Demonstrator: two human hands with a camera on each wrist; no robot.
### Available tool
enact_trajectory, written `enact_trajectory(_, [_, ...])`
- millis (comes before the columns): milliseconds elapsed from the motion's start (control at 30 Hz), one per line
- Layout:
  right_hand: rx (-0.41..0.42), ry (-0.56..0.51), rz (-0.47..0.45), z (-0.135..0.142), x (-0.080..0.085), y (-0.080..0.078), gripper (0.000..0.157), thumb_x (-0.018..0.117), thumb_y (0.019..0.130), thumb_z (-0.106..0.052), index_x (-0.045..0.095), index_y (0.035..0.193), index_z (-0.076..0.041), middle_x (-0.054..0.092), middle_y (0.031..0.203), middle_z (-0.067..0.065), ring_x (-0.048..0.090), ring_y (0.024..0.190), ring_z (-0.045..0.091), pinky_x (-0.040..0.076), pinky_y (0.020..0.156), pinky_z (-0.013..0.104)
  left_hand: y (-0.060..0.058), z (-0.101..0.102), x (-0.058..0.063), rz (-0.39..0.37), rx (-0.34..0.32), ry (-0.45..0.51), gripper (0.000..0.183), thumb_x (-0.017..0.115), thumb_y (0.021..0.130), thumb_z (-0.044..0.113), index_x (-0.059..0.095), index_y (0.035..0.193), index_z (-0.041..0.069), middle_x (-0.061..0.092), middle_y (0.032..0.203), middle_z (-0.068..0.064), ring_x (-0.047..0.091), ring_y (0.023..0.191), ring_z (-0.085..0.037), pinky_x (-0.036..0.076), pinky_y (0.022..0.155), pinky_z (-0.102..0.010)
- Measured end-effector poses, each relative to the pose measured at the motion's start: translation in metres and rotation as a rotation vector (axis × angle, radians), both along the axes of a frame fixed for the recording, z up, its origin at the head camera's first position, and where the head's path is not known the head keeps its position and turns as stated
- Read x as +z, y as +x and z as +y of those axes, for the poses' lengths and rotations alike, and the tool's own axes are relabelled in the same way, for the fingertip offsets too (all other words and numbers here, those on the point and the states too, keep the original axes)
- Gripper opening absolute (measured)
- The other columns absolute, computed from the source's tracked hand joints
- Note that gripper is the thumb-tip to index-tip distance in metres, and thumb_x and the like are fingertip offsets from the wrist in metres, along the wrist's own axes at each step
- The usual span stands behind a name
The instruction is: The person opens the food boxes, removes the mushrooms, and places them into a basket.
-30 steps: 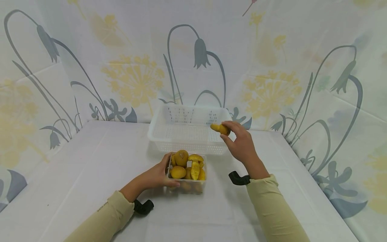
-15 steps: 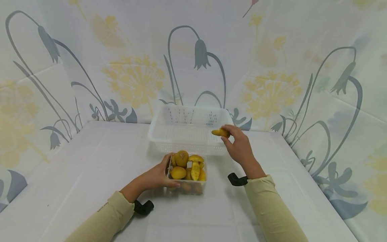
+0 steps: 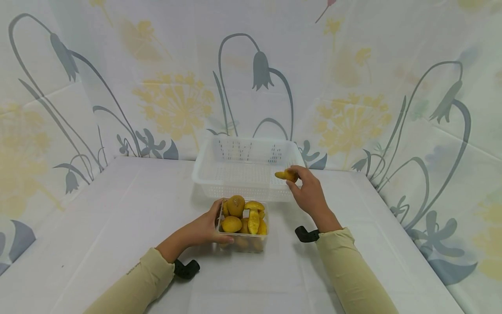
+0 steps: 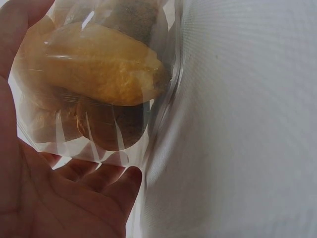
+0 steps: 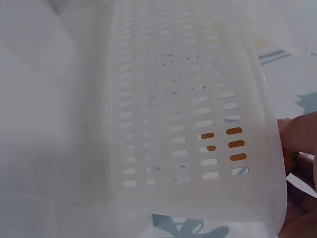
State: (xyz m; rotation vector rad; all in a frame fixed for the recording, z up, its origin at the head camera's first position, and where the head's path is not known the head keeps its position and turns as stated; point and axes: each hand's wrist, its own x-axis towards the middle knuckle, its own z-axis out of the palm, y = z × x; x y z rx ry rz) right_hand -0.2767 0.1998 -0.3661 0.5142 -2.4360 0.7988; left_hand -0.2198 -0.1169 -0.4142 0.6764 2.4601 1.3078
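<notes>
My left hand (image 3: 207, 226) grips the left side of a small clear plastic box (image 3: 243, 244), thumb along its near side and fingers behind. Several yellow-brown mushrooms fill the box; one mushroom (image 3: 254, 218) lies on top with its stem toward me. In the left wrist view, a pale mushroom (image 4: 99, 64) shows through the clear wall. My right hand (image 3: 310, 192) pinches another mushroom (image 3: 291, 175) by its cap, stem pointing left, over the right end of a white perforated basket (image 3: 208, 176). Through the basket's slots in the right wrist view, orange-brown bits of that mushroom show.
The basket stands at the back of the white-covered table (image 3: 157, 192), right behind the clear box. A flower-printed cloth (image 3: 180, 104) hangs behind and along both sides. Black camera mounts (image 3: 186, 269) sit at both wrists.
My right hand has moved slightly down and toward me with the mushroom, still at the basket's right end. My left hand and the clear box have stayed in place.
</notes>
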Motion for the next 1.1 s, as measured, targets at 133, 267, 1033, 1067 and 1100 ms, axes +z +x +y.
enact_trajectory(133, [-0.003, 0.002, -0.002, 0.001, -0.002, -0.002, 0.033, 0.068, 0.091, -0.011, 0.057, 0.122, -0.006, 0.060, 0.124, 0.013, 0.060, 0.108, 0.030, 0.050, 0.095, 0.045, 0.000, 0.000, 0.001, -0.003, 0.002, -0.003, 0.110, 0.084, 0.070, 0.045, 0.013, 0.149, 0.019, 0.024, 0.157, -0.012, 0.024, 0.147, -0.032, 0.023, 0.118, -0.053])
enact_trajectory(267, [-0.013, -0.002, -0.017, 0.001, -0.002, -0.001, 0.031, 0.067, 0.092, -0.013, 0.058, 0.121, -0.007, 0.058, 0.130, 0.014, 0.059, 0.112, 0.035, 0.050, 0.094, 0.048, 0.000, 0.000, 0.000, 0.004, -0.001, -0.005, 0.109, 0.084, 0.070, 0.044, 0.013, 0.148, 0.020, 0.025, 0.157, -0.011, 0.025, 0.146, -0.032, 0.023, 0.118, -0.053])
enact_trajectory(1033, [0.021, 0.032, 0.013, -0.006, 0.006, 0.006, 0.026, 0.068, 0.090, -0.013, 0.063, 0.115, -0.008, 0.061, 0.127, 0.013, 0.055, 0.122, 0.030, 0.046, 0.101, 0.049, 0.000, 0.000, 0.000, 0.011, -0.009, 0.004, 0.106, 0.084, 0.071, 0.044, 0.015, 0.147, 0.021, 0.028, 0.155, -0.009, 0.028, 0.145, -0.030, 0.023, 0.117, -0.054])
enact_trajectory(1067, [0.026, 0.033, 0.017, -0.007, 0.007, 0.007, 0.025, 0.068, 0.090, -0.014, 0.063, 0.115, -0.008, 0.061, 0.127, 0.013, 0.055, 0.122, 0.030, 0.046, 0.100, 0.049, 0.000, 0.000, 0.001, 0.010, -0.008, 0.003, 0.106, 0.084, 0.071, 0.044, 0.015, 0.148, 0.021, 0.028, 0.155, -0.009, 0.028, 0.145, -0.030, 0.023, 0.117, -0.054])
enact_trajectory(1100, [0.032, 0.034, 0.023, -0.008, 0.007, 0.007, 0.026, 0.068, 0.090, -0.014, 0.064, 0.115, -0.008, 0.061, 0.126, 0.012, 0.056, 0.121, 0.030, 0.047, 0.100, 0.048, 0.000, 0.000, 0.001, 0.008, -0.007, 0.002, 0.107, 0.084, 0.070, 0.045, 0.014, 0.148, 0.021, 0.028, 0.155, -0.009, 0.028, 0.145, -0.030, 0.023, 0.118, -0.053])
